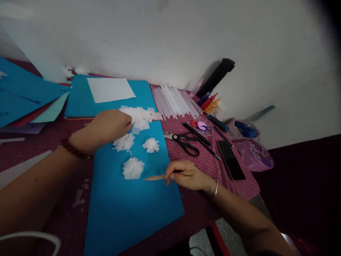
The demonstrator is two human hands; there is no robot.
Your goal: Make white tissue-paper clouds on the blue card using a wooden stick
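My left hand [113, 122], with a dark bead bracelet on the wrist, reaches to a heap of white tissue paper squares [141, 117]. Its fingers are curled; the fingertips are hidden, so what they pinch does not show. In my right hand [185, 174] is a pointed wooden stick [154, 177], held between thumb and fingers, its tip pointing left above a blue sheet [133, 213]. Just left of that tip sits a round white paper pompom [133, 168]. A smaller paper pompom [151, 145] and another paper cluster [124, 142] lie farther back.
Black-handled scissors [186, 140], pens [197, 133] and a phone [231, 160] lie on the right of the checked tablecloth. White paper strips [174, 101] and paint tubes [210, 101] are near the wall. A white sheet [110, 89] rests at the back; a pink tub [257, 156] stands at the right.
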